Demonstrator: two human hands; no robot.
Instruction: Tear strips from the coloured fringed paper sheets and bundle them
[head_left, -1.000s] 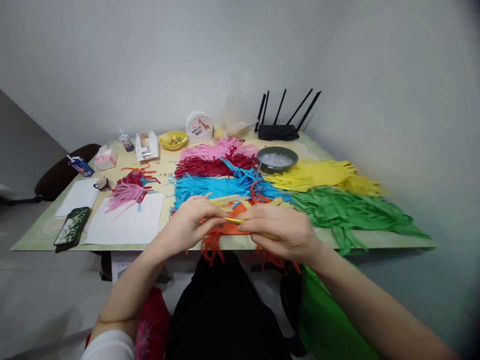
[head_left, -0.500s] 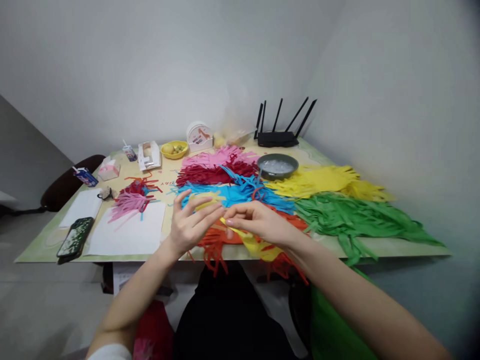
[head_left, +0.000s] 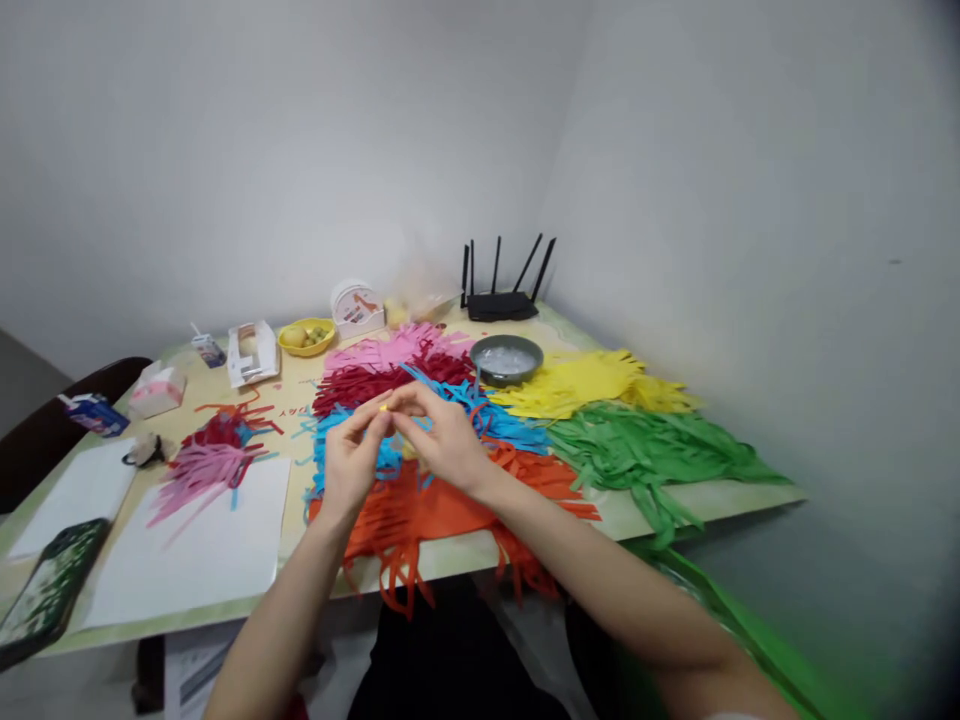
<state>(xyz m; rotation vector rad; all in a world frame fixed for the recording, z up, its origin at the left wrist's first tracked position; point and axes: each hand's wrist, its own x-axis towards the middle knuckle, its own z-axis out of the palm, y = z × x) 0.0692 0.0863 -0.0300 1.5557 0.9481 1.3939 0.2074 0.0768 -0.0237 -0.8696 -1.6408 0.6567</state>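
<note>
While left hand (head_left: 349, 465) steadies, right hand (head_left: 442, 440) pinches yellow strip (head_left: 384, 407).

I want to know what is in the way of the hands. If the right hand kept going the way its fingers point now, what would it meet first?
The right hand points left toward the left hand, fingertips nearly meeting around a small yellow piece. It would probably meet the left hand's fingers first, though depth is unclear.

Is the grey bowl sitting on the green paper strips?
No, the grey bowl sits behind the yellow strips, apart from the green strips.
</note>
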